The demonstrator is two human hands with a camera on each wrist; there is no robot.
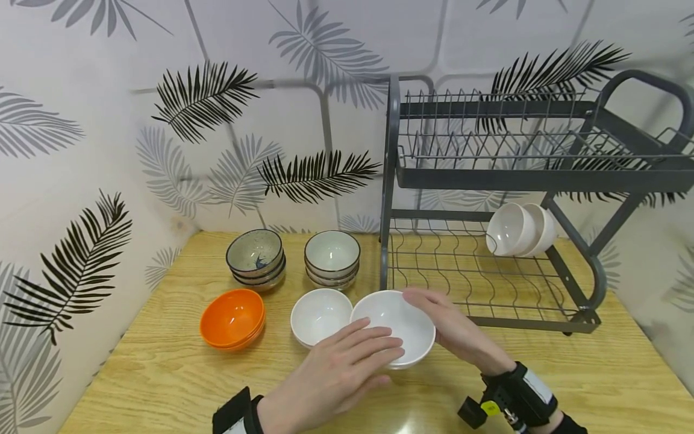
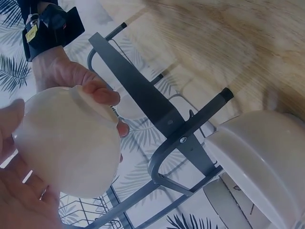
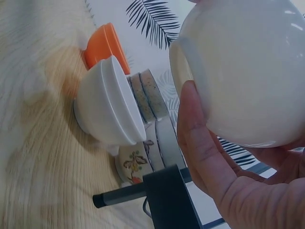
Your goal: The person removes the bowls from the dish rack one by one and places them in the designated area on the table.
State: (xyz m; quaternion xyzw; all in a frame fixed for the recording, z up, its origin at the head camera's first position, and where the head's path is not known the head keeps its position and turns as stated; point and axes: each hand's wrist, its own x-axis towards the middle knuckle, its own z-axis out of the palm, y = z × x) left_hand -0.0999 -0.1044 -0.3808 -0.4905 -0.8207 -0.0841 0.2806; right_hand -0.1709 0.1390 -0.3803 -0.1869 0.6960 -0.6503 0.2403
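A white bowl [image 1: 409, 322] is tilted in front of me, its inside facing up in the head view. My right hand [image 1: 461, 328] grips its right side, thumb on the rim; in the right wrist view a finger [image 3: 191, 114] lies by the foot ring. My left hand [image 1: 338, 367] has its fairly straight fingers laid across the near left part of the same bowl. From the left wrist, the bowl's rounded underside [image 2: 71, 143] shows between both hands. Just left of it stand nested white bowls [image 1: 320, 316] on the table.
Orange bowls [image 1: 230, 319] sit nested at left. Behind are stacks of speckled dark-rimmed bowls [image 1: 255, 253] and pale dark-rimmed bowls [image 1: 332, 253]. A grey two-tier dish rack [image 1: 488, 179] stands at right, with two white bowls [image 1: 509, 229] leaning on its lower tier.
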